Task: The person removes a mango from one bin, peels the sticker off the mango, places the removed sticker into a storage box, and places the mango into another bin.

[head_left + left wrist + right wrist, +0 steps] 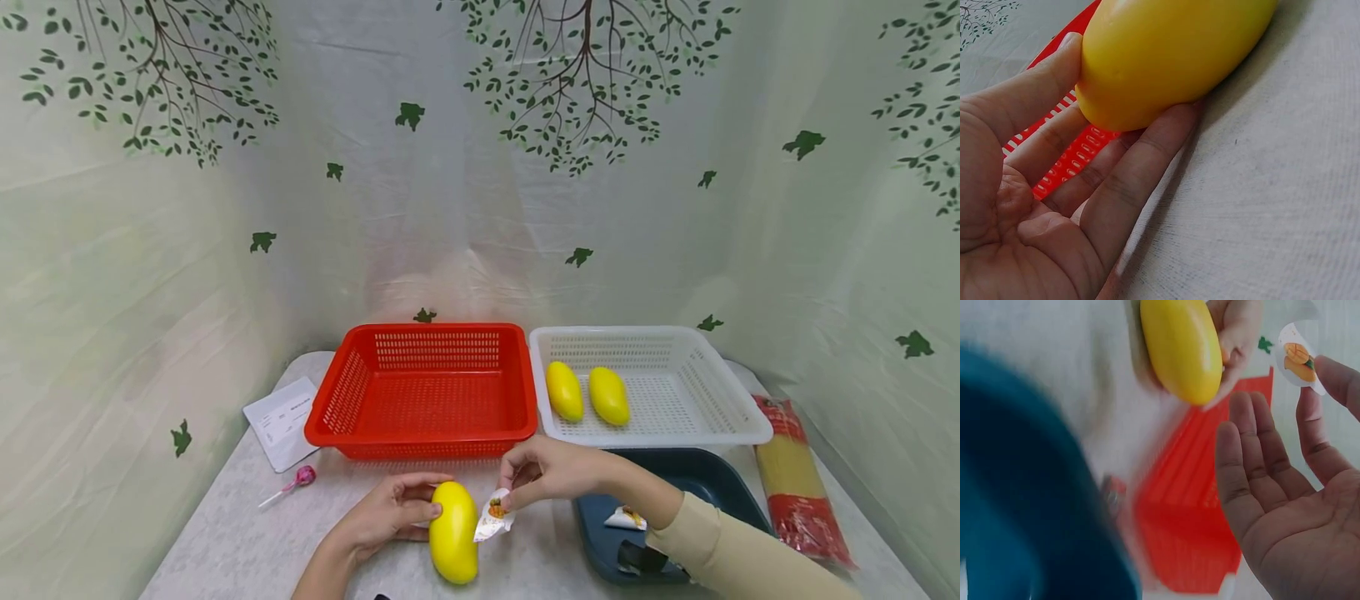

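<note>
A yellow mango [453, 533] stands lengthwise on the table in front of the red basket. My left hand [390, 512] grips one end of it, thumb on one side and fingers on the other; the left wrist view shows the thumb [1063, 65] against the skin. Just right of the mango, my right hand [551, 475] pinches a small white sticker [495, 515] by its edge, thumb against index finger. In the right wrist view the sticker [1299, 359] shows a printed mango picture, and the other three fingers [1254, 450] extend away from it.
Behind stand a red basket [435, 450] and a white basket [720, 433] with two mangoes [609, 396]. The right forearm crosses a dark blue tray [588, 533] with a white sticker piece [626, 518] and a black object [641, 557]. A lollipop [303, 476], white card [285, 421] and red-and-yellow packet [802, 483] lie at the sides.
</note>
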